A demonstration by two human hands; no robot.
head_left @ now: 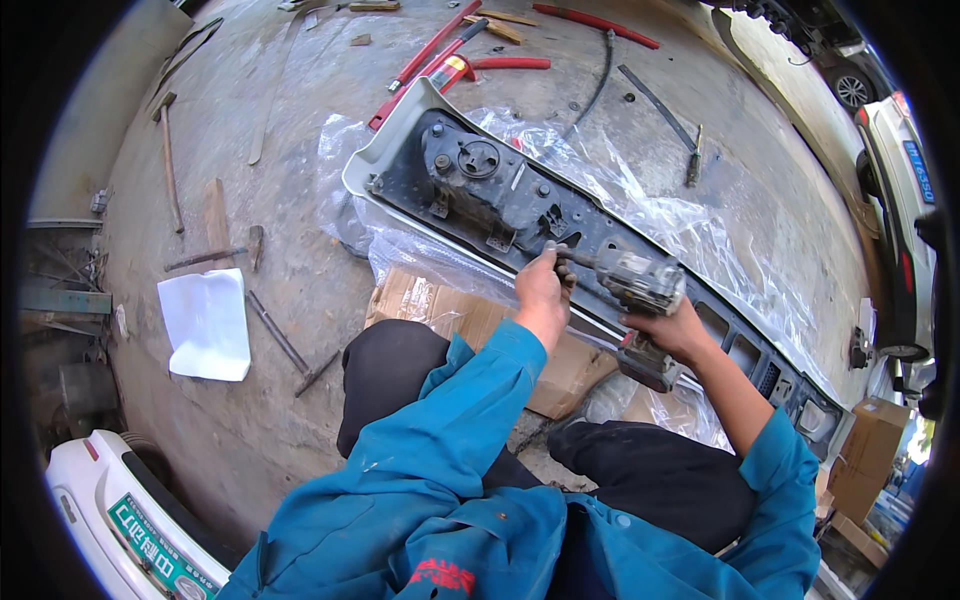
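A cordless impact wrench (640, 283), dark and worn, points left in my right hand (672, 328), whose fingers are wrapped round its grip. At the tool's tip, my left hand (543, 290) is closed in a pinch; whatever sits between its fingertips is too small to make out. Beneath both hands lies a long vehicle panel (600, 228), its black inner side up and its edge pale. A black housing (470, 165) with a round cap and several bolts sits in the panel's far left end.
Clear plastic wrap (690, 235) and flattened cardboard (440, 305) lie around the panel. On the floor to the left are a hammer (168, 160), a white sheet (205, 325) and a T-shaped bar (315, 375). Red jack-like equipment (435, 80) lies beyond. White cars (900, 200) stand at the edges.
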